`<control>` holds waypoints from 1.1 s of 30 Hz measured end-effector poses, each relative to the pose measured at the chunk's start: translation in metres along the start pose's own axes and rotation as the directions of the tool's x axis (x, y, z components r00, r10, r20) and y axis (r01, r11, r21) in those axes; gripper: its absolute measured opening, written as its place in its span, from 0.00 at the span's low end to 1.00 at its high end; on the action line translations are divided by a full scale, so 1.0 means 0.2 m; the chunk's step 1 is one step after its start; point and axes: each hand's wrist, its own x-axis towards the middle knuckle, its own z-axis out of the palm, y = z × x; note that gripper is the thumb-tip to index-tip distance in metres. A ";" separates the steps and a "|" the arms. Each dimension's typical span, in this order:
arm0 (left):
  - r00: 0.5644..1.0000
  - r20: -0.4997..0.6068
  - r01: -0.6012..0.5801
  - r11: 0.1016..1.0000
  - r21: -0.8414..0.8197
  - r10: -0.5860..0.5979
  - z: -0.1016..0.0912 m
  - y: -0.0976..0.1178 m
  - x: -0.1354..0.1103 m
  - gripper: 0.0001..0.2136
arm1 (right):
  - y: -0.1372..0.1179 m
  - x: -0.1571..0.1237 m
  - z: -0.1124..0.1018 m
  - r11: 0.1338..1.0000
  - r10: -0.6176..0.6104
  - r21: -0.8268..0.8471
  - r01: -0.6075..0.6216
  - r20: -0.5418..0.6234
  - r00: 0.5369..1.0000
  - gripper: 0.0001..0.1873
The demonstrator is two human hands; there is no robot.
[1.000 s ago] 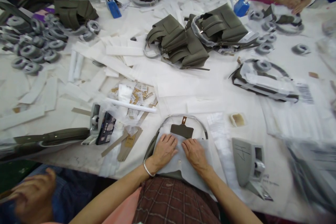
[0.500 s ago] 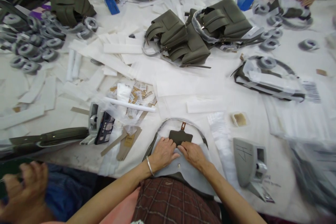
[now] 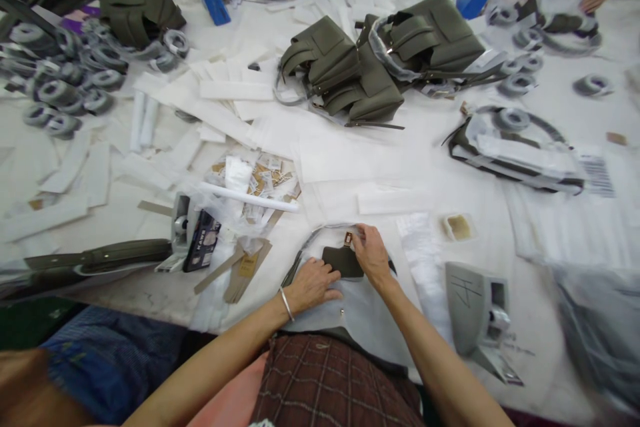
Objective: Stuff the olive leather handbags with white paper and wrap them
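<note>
An olive-green bag lies at the table's near edge under a grey-white sheet (image 3: 360,313). Its dark leather tab (image 3: 343,261) with a small metal clasp (image 3: 349,237) sticks out above the sheet, inside the curved wrapped handle (image 3: 320,235). My left hand (image 3: 313,283), with a bangle on the wrist, lies flat on the sheet, fingertips touching the tab. My right hand (image 3: 373,255) sits beside the tab, its fingers pinched at the clasp.
Two finished olive bags (image 3: 370,67) lie mid-table among white paper strips. Grey tape rolls (image 3: 65,80) pile at the left. A tape dispenser (image 3: 477,310) stands to my right, another (image 3: 183,230) to my left with tags. Other people's hands work at the far edge.
My right hand slid up from the sheet to the clasp at the tab's top. My left hand shifted slightly forward to the tab. The neighbour's hand at lower left dropped from sight.
</note>
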 end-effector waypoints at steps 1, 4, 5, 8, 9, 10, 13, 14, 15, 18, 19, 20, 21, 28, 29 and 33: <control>1.000 0.000 0.004 1.000 -0.013 -0.004 0.00 0.00 0.00 0.19 | -0.01 0.02 0.01 0.997 0.039 0.071 -0.043 0.058 0.998 0.20; 0.999 -0.020 0.041 0.998 -0.057 -0.043 0.02 0.01 0.00 0.19 | -0.05 0.01 0.01 0.983 0.059 0.159 -0.093 0.206 0.977 0.18; 0.997 -0.029 0.067 0.995 -0.069 -0.069 0.02 0.02 0.00 0.19 | -0.07 -0.02 0.00 0.979 0.056 0.177 -0.100 0.239 0.969 0.17; 0.983 -0.099 0.149 0.985 -0.092 -0.158 0.06 0.06 -0.01 0.19 | -0.10 -0.16 -0.05 0.977 -0.008 0.206 -0.061 0.317 0.948 0.14; 0.975 -0.135 0.162 0.982 -0.097 -0.174 0.07 0.07 -0.02 0.19 | -0.10 -0.22 -0.07 0.978 -0.047 0.208 -0.026 0.337 0.940 0.13; 0.968 -0.172 0.165 0.981 -0.098 -0.180 0.08 0.08 -0.03 0.18 | -0.10 -0.28 -0.08 0.978 -0.096 0.207 0.023 0.353 0.931 0.12; 0.965 -0.215 0.137 0.987 -0.084 -0.152 0.10 0.06 -0.08 0.11 | -0.06 -0.45 -0.09 0.955 -0.277 0.207 0.213 0.358 0.892 0.09; 0.969 -0.210 0.113 0.991 -0.077 -0.127 0.10 0.05 -0.11 0.09 | -0.04 -0.49 -0.08 0.937 -0.338 0.210 0.278 0.347 0.875 0.08; 0.974 -0.205 0.082 0.994 -0.070 -0.095 0.10 0.03 -0.13 0.08 | -0.02 -0.52 -0.07 0.918 -0.391 0.211 0.336 0.337 0.857 0.08; 0.971 -0.237 -0.026 0.997 -0.066 0.010 0.09 -0.02 -0.20 0.12 | 0.02 -0.55 -0.06 0.873 -0.486 0.206 0.441 0.313 0.816 0.07; 0.964 -0.263 -0.047 0.996 -0.071 0.027 0.08 -0.03 -0.23 0.13 | 0.03 -0.54 -0.06 0.865 -0.501 0.202 0.459 0.310 0.808 0.06; 0.956 -0.292 -0.061 0.995 -0.081 0.035 0.07 -0.04 -0.25 0.13 | 0.03 -0.53 -0.06 0.860 -0.510 0.196 0.471 0.310 0.802 0.06; 0.946 -0.321 -0.071 0.993 -0.096 0.037 0.06 -0.03 -0.27 0.12 | 0.03 -0.52 -0.07 0.858 -0.513 0.187 0.478 0.314 0.799 0.06; 0.937 -0.242 -0.309 0.923 -0.230 0.253 0.01 0.11 -0.32 0.11 | 0.06 -0.49 -0.07 0.856 -0.498 0.061 0.513 0.361 0.788 0.07; 0.927 -0.209 -0.357 0.901 -0.246 0.310 0.01 0.13 -0.31 0.12 | 0.07 -0.49 -0.06 0.856 -0.492 0.035 0.516 0.359 0.793 0.07; 0.940 -0.097 -0.342 0.905 -0.254 0.328 0.02 0.17 -0.29 0.12 | 0.10 -0.50 -0.03 0.856 -0.466 -0.045 0.515 0.362 0.807 0.07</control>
